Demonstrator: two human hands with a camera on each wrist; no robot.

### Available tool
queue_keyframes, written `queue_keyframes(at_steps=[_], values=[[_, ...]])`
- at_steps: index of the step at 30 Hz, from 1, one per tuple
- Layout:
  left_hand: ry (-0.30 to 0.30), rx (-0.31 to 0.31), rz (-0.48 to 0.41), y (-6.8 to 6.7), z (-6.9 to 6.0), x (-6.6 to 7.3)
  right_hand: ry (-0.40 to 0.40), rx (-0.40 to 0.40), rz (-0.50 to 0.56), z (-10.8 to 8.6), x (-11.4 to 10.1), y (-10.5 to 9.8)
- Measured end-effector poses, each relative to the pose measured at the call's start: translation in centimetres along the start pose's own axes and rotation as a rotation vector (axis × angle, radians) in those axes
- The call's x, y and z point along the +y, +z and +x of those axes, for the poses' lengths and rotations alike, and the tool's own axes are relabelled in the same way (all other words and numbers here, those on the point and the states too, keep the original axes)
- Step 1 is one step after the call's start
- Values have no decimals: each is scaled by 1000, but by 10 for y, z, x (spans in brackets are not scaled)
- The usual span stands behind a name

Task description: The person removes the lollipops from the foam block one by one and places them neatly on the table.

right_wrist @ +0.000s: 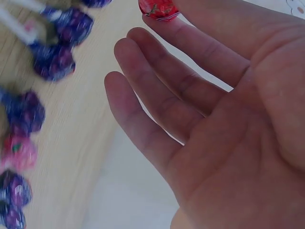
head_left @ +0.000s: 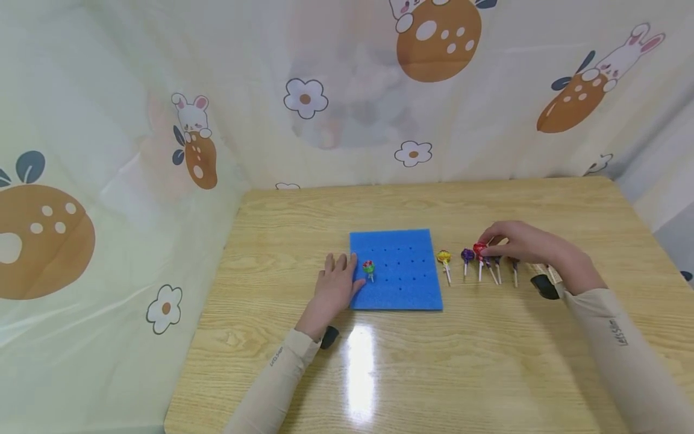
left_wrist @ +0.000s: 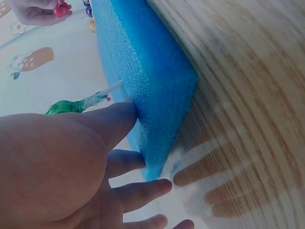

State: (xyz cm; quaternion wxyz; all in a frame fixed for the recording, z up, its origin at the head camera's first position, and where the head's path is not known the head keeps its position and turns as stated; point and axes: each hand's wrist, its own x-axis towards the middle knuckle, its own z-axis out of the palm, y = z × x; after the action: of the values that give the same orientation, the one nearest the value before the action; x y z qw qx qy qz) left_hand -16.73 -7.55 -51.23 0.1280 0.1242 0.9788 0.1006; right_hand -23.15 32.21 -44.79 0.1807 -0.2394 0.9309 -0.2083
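Observation:
A blue foam board (head_left: 412, 295) with rows of small holes lies on the table. One green-wrapped lollipop (head_left: 368, 269) stands in it near the left side, its white stick (left_wrist: 113, 87) in the foam. My left hand (head_left: 336, 285) rests at the board's left edge, fingers spread, the thumb touching the foam in the left wrist view. To the right of the board, my right hand (head_left: 517, 242) pinches a red lollipop (right_wrist: 159, 8) by its wrapped head between thumb and index finger. Its other fingers are extended, holding nothing.
Right of the board lie a yellow lollipop (head_left: 444, 256), a purple lollipop (head_left: 467, 255) and several more, partly under my right hand. A pink lollipop (right_wrist: 20, 151) lies among purple ones. A patterned curtain (head_left: 352, 150) hangs behind the wooden table (head_left: 282, 241).

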Motion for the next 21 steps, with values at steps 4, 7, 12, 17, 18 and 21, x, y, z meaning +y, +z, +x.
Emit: queue_keyframes(at_steps=[4,7,12,17,18,21], values=[[-6,-8,-1,0,-1,1,26,-9,-4,-8,7,-6],[-9,-6,-2,0,-1,1,55,-27,10,-14,14,-11],[-7,3,1,0,-2,1,70,-72,-8,-23,29,-21],[-6,14,-4,-2,-4,1,97,-101,-42,-30,44,-31],[-8,12,-3,-3,-4,2,104,-102,-51,-31,47,-33],[-12,13,-8,-3,-4,2,115,-105,-70,-34,56,-39]])
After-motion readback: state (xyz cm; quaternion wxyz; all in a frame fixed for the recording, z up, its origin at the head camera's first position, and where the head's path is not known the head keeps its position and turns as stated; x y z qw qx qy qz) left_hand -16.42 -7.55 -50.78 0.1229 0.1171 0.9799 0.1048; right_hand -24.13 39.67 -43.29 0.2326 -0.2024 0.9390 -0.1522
